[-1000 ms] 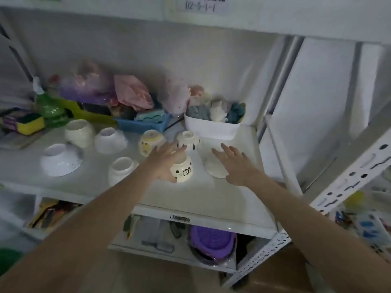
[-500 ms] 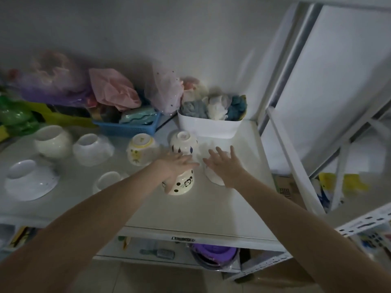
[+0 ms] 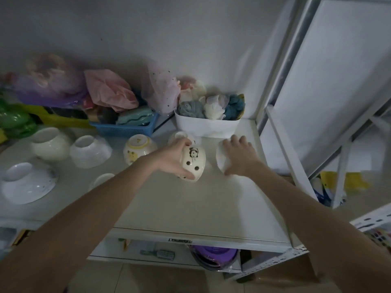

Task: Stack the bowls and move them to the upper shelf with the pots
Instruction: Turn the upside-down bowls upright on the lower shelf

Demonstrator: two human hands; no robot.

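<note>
Head view: the left hand (image 3: 173,160) clamps its grip on a tilted panda bowl (image 3: 193,163) above the shelf (image 3: 190,208). The right hand (image 3: 239,157) rests flat-fingered on a white bowl (image 3: 221,157). A white bin (image 3: 207,126) stands just behind; a yellow-rimmed bowl (image 3: 138,149) sits left.

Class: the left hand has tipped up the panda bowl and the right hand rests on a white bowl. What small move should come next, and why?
Probably turn the panda bowl fully upright in the left hand. It is tilted on its side in the grip, and the white bowl under the right hand lies upside down, so neither can nest yet.
</note>
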